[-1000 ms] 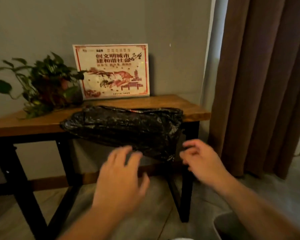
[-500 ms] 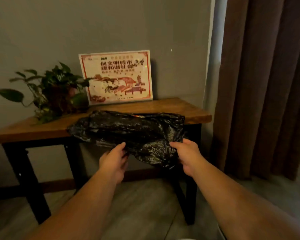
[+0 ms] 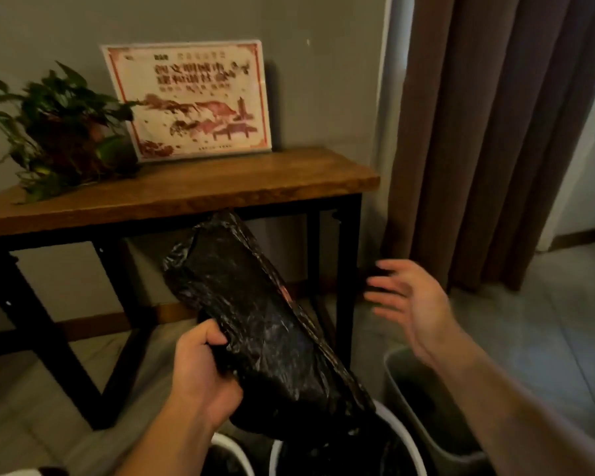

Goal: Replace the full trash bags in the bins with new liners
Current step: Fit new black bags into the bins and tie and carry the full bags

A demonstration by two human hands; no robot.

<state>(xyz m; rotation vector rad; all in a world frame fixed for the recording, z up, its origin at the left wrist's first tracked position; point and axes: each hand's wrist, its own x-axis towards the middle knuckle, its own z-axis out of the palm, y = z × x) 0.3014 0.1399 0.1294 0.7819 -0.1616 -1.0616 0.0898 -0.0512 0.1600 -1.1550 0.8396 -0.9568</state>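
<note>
Fingers, left hand [image 3: 203, 376]: curled tight around a bunched fold of the black trash bag [image 3: 258, 324], thumb on the near side, knuckles toward the camera.
Fingers, right hand [image 3: 409, 304]: spread apart and blurred, palm facing left toward the bag, touching nothing.
Black trash bag: hangs in the air as a crumpled, glossy sheet, running from about 11 o'clock, where its upper end rises to just under the table edge, down to about 5 o'clock, where its lower end drops to the rim of a white round bin. Clear of the tabletop.
White round bin [image 3: 406, 438]: at 6 o'clock by the bottom edge of the view, dark inside; whether that is a liner or shadow, I cannot tell.
Second white rim [image 3: 231, 448]: just left of the first, at about 7 o'clock from the bag, only a curved piece in view.
Grey bin [image 3: 423, 410]: rectangular, at 4 o'clock from the bag, below the right forearm, dark inside.
Wooden table [image 3: 220, 187]: at 12 o'clock, brown top on black metal legs, against a grey wall.
Framed sign [image 3: 189, 101]: red and white, leaning on the wall at the back of the tabletop; lettering too blurred to read.
Potted plant [image 3: 59, 128]: at 10 o'clock on the table's left end, just beside the sign.
Brown curtain [image 3: 495, 132]: at 2 o'clock, hanging to the floor, right of the table.
</note>
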